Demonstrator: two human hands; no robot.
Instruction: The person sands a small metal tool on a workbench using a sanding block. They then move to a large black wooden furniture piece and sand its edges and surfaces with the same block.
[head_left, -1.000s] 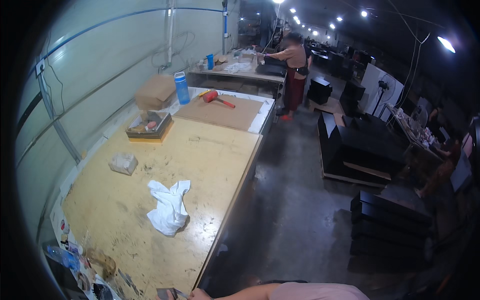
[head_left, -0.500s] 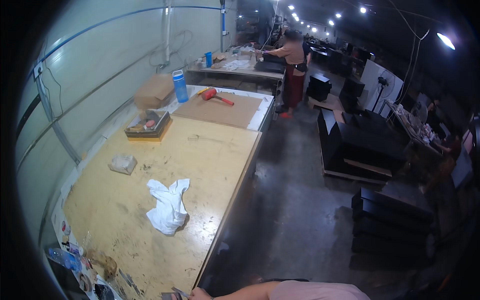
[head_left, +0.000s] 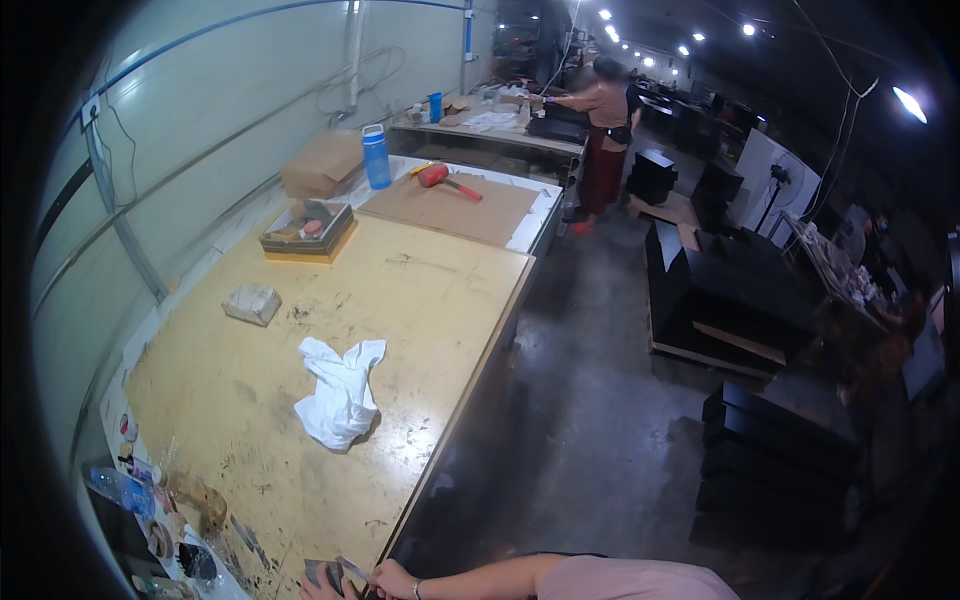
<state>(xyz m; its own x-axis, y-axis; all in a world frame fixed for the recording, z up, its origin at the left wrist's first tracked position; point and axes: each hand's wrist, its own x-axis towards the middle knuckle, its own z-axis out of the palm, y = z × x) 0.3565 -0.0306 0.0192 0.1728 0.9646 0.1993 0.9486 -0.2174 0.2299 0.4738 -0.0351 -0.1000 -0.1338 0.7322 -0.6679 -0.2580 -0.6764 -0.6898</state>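
Note:
At the bottom edge, over the near end of the tabletop, my right hand (head_left: 394,579) is closed around a thin, flat, grey blade-like tool (head_left: 352,568). Beside it my left hand (head_left: 316,589), partly cut off by the frame, grips a small dark grey flat piece (head_left: 328,574). The tool's tip is close to that piece; whether they touch I cannot tell. Farther up the yellowish table (head_left: 440,300) lies a crumpled white cloth (head_left: 340,395). Beyond it, to the left, sits a greyish-white block (head_left: 252,305).
An open box of small items (head_left: 306,232), a cardboard box (head_left: 322,164), a blue bottle (head_left: 376,160) and a red mallet (head_left: 436,177) stand at the far end. Clutter with a plastic bottle (head_left: 122,490) lines the left edge. A person (head_left: 605,120) stands at another table. Black panels (head_left: 775,450) are stacked right.
The view has shifted, so the table sits slightly higher in the picture. Both hands now show more at the bottom edge, and my left hand has come into sight. The cloth has stayed put.

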